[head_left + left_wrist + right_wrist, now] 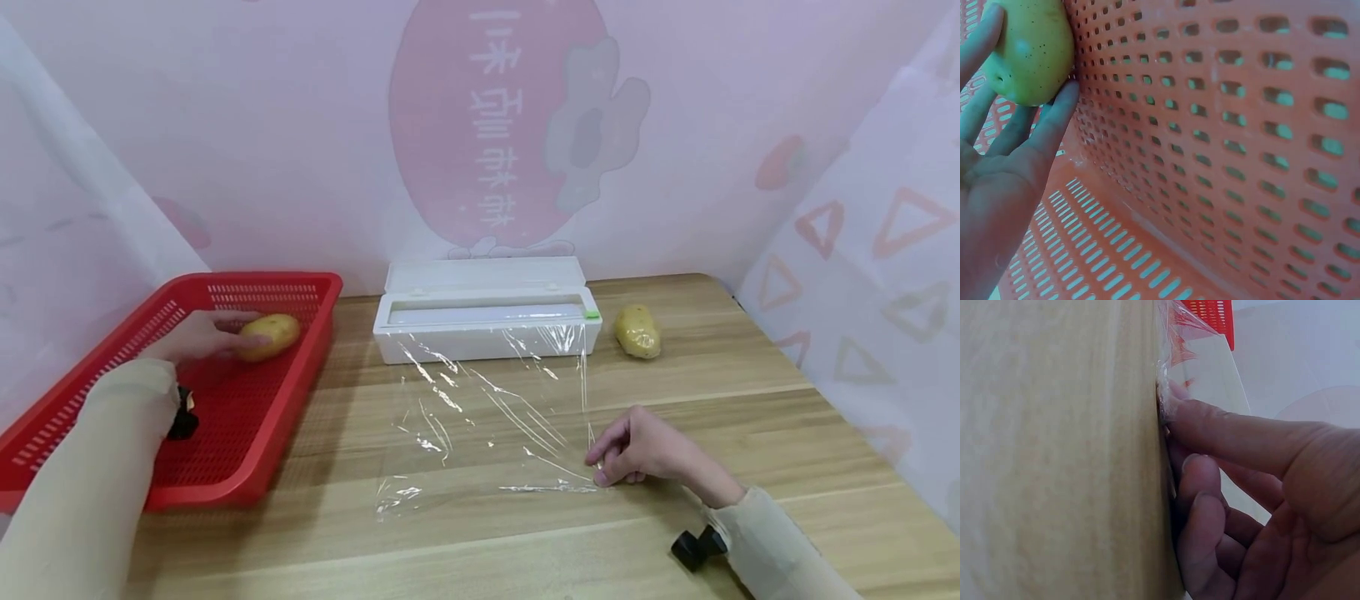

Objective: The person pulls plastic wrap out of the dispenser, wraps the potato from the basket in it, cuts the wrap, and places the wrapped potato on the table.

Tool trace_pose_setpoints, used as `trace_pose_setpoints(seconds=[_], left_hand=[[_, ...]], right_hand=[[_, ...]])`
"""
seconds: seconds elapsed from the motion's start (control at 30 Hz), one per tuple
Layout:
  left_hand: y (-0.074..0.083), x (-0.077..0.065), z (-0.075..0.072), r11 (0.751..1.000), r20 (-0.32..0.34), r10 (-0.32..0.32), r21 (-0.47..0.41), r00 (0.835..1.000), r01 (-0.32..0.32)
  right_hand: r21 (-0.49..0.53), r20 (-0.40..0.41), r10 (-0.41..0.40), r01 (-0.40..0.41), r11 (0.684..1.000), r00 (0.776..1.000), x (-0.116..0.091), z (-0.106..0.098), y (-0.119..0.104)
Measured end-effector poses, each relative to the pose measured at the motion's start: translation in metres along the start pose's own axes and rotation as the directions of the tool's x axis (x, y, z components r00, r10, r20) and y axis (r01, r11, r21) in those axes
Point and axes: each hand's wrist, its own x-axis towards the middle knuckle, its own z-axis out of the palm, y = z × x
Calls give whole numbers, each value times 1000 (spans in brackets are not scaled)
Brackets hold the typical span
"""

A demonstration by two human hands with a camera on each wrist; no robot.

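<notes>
Inside the red basket (300, 417), my left hand (198, 335) grips a yellow potato (273, 336) near the back wall. The left wrist view shows the thumb and fingers around that potato (1032, 53), close to the basket's perforated side. My right hand (645, 450) pinches the near right corner of a sheet of clear plastic wrap (487, 417) between thumb and forefinger, low at the tabletop. In the right wrist view the gathered film (1165, 394) sits at the thumb tip. The sheet stretches from a white dispenser box (487, 343) whose lid stands raised at the back.
A second potato (637, 332), shiny as if wrapped in film, lies right of the dispenser. A green slider (592, 315) sits at the box's right end. Printed pale cloth (300, 150) hangs behind the wooden table (450, 558).
</notes>
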Motion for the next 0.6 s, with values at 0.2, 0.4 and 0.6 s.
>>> trace_pose_setpoints(seconds=[0.2, 0.4, 0.6], left_hand=[[1, 1, 0, 1000, 4, 7, 26, 1000, -7], [5, 0, -1, 998, -11, 35, 61, 999, -34], [5, -1, 0, 999, -7, -9, 48, 1000, 9]], right_hand=[[3, -3, 1, -1, 1000, 1000, 0, 0, 1], [10, -6, 11, -10, 1000, 1000, -1, 0, 0], [20, -7, 8, -8, 1000, 1000, -1, 1, 1]])
